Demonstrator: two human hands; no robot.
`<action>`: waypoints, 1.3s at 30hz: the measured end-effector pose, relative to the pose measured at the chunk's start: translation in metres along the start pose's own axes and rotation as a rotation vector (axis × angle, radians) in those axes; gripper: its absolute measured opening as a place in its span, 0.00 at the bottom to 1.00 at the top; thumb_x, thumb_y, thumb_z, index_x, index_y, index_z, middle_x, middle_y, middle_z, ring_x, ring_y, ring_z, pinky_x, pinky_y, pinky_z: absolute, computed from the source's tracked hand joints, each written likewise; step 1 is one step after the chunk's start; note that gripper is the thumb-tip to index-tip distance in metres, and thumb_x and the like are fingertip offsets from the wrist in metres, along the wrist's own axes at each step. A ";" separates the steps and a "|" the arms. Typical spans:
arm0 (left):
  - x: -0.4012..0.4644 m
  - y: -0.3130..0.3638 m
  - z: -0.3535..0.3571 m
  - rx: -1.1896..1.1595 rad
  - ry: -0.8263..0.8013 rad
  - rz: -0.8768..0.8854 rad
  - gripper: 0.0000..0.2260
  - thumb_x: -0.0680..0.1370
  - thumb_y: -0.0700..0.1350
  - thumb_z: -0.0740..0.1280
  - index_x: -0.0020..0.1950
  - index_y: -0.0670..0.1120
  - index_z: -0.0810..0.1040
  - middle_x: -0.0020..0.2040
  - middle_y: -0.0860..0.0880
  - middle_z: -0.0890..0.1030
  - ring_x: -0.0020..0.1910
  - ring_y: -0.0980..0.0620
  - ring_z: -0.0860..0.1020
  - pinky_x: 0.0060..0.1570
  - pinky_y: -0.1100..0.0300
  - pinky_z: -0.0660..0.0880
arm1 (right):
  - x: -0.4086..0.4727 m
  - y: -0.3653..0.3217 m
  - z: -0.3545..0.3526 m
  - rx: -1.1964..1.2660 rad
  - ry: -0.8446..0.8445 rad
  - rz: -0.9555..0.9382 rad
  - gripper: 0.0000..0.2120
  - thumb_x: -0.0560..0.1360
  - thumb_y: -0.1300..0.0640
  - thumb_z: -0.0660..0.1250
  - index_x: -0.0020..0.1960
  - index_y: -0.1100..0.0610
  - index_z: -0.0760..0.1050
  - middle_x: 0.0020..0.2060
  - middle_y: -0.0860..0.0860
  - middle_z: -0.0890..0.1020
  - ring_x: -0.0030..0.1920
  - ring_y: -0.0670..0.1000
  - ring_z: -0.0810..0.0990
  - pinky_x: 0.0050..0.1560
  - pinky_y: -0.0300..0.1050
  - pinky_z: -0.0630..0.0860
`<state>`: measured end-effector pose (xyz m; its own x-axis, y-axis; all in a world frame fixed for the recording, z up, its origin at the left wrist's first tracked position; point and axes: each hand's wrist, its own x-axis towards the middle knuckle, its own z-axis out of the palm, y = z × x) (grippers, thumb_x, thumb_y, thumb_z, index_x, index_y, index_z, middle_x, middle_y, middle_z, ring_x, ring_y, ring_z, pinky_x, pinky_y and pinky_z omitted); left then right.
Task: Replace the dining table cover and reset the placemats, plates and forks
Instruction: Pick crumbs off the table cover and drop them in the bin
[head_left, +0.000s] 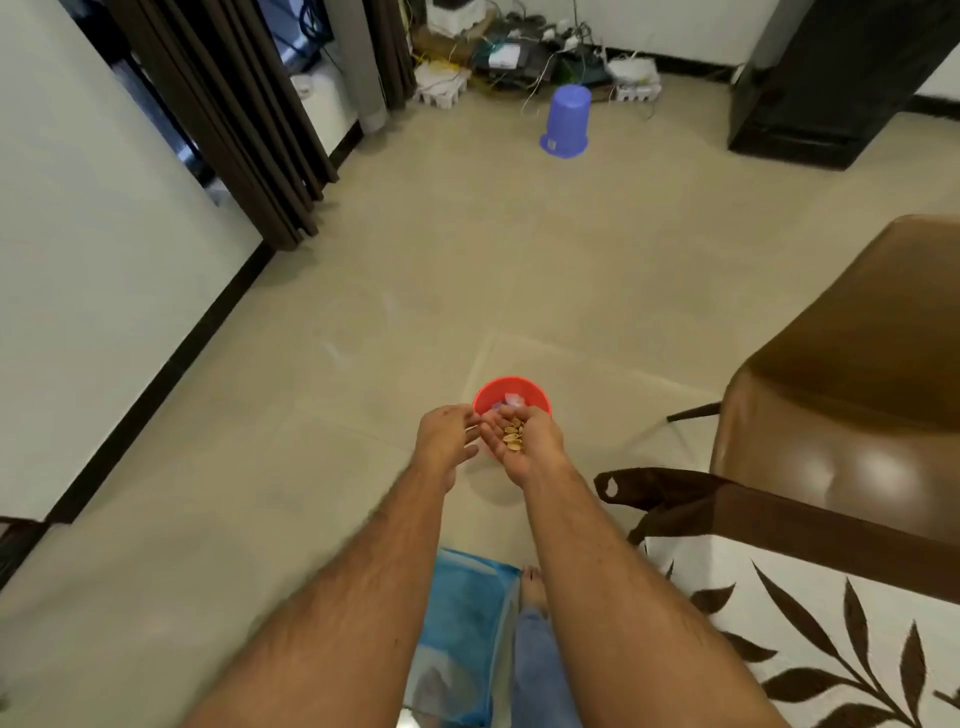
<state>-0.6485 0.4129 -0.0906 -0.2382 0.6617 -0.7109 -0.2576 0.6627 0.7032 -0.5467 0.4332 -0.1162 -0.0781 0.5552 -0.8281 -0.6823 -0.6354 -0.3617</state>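
A small red bin (511, 395) stands on the floor in front of me, with some pale scraps inside. Above its near rim my right hand (524, 447) is cupped palm up and holds a pile of tan nut shells (514, 434). My left hand (447, 439) is right beside it, fingers apart and touching the right palm's edge, holding nothing I can see. At the lower right lies the white table cover with a brown leaf print (810, 634), on the table's corner. No placemats, plates or forks are in view.
A brown chair (852, 395) stands right of the bin. An upturned blue bucket (566, 122) sits far ahead near tangled cables and boxes (524, 57). Dark curtains (234, 130) hang at the left, a dark cabinet (831, 83) at the far right. A blue bag (462, 634) is at my feet.
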 end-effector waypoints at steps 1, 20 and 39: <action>0.014 0.004 0.011 0.019 -0.002 -0.025 0.08 0.79 0.39 0.61 0.43 0.45 0.76 0.37 0.49 0.80 0.35 0.53 0.78 0.41 0.58 0.75 | 0.018 -0.008 0.000 -0.004 0.005 0.016 0.10 0.79 0.64 0.56 0.43 0.64 0.74 0.30 0.58 0.80 0.26 0.53 0.82 0.28 0.42 0.80; 0.290 -0.095 0.097 0.010 -0.004 -0.267 0.14 0.81 0.41 0.60 0.64 0.37 0.74 0.55 0.42 0.80 0.52 0.46 0.80 0.45 0.59 0.80 | 0.305 -0.037 -0.090 -0.252 0.221 0.102 0.07 0.76 0.67 0.59 0.44 0.64 0.75 0.32 0.56 0.79 0.28 0.51 0.82 0.31 0.43 0.81; 0.430 -0.167 0.096 -0.021 0.052 -0.286 0.17 0.85 0.49 0.52 0.61 0.41 0.74 0.56 0.46 0.76 0.58 0.48 0.76 0.59 0.54 0.72 | 0.444 -0.010 -0.102 -0.267 0.413 0.066 0.16 0.80 0.68 0.50 0.61 0.60 0.72 0.42 0.58 0.75 0.35 0.54 0.74 0.21 0.39 0.74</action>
<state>-0.6182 0.6201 -0.5121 -0.2002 0.4300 -0.8804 -0.3406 0.8120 0.4740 -0.4999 0.6311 -0.5238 0.2165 0.2842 -0.9340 -0.4712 -0.8075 -0.3549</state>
